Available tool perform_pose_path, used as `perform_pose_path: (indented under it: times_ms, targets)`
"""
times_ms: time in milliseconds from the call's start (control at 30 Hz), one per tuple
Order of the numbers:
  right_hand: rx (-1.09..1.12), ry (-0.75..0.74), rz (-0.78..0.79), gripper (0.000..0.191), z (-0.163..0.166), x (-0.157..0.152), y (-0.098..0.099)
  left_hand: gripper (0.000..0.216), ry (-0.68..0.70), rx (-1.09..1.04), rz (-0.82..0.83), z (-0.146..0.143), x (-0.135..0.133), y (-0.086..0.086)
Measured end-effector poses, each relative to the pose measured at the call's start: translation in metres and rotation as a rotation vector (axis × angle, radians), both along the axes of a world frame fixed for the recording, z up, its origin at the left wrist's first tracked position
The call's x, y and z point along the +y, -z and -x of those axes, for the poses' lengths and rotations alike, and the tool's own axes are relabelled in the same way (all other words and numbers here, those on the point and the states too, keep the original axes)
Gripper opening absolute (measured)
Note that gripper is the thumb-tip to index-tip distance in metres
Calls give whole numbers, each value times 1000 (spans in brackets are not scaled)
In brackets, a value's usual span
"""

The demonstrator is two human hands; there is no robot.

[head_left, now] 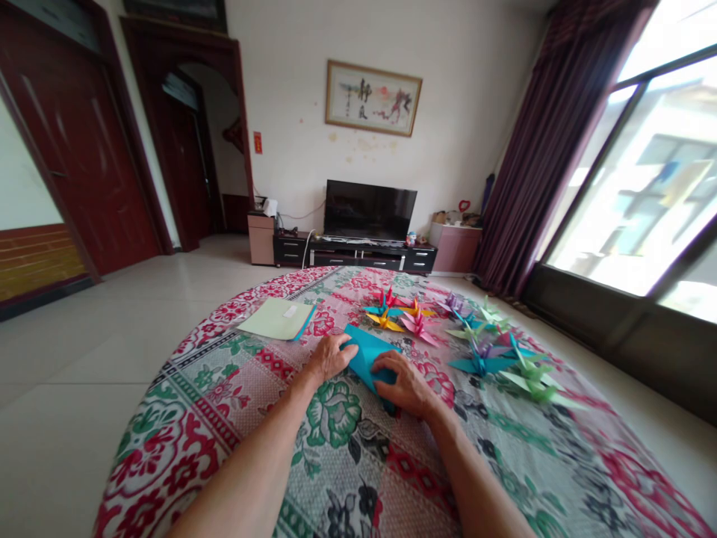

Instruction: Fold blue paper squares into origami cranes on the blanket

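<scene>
1. Head view, materials: a blue sheet of paper (364, 345) lies near the middle of the table, on a woven tablecloth (246, 418). The sheet is smooth and matte, with straight edges; a darker, shaded part is seen beside the right hand (408, 382).
2. The tablecloth is textured and patterned with red, green and black flowers and banded borders; its far edge is curved.
3. Surroundings: a flat stack of paper (269, 320) is placed to the left of the blue sheet. Its top is pale green, blue is exposed along its right edge, and a small white slip (290, 311) rests on it.
4. Folded paper cranes with pointed wings are grouped beyond and to the right, including a yellow crane (384, 321), a pink crane (419, 327) and a green crane (532, 381). In the right-hand group, several cranes are partly hidden by others.
5. A television (370, 211) is stood on a low black cabinet (355, 258) against the far wall.
6. Grip: the sheet's left edge is touched by the thumb and fingers of the left hand (331, 357), which are partly closed.
7. The sheet's right part is covered by the right hand's bent fingers. Whether the paper is pinched or merely pressed by either hand cannot be told.
</scene>
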State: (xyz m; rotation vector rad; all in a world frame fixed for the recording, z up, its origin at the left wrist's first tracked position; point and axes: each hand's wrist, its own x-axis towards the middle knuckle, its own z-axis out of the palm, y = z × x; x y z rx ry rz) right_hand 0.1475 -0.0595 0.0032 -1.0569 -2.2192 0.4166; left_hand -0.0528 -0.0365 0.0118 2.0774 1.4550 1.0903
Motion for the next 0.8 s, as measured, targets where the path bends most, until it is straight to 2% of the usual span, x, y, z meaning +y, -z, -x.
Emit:
perform_pose_path:
  times_ms: [233,467,567,633,800]
  targets:
    - [-117,50,23,35,2,-4,-2,20,17,-97,14,0,4,7]
    - [-179,177,-101,29,17,-9,-2,15,-117,64,-255,-9,19,22]
    - [-189,165,-123,21,24,-10,-4,13,-146,102,-314,-12,23,27]
    - [-181,128,-126,18,26,-10,-5,13,-163,110,-317,-13,25,29]
    - [-188,89,-165,24,21,-6,-1,16,-226,149,-239,-14,26,30]
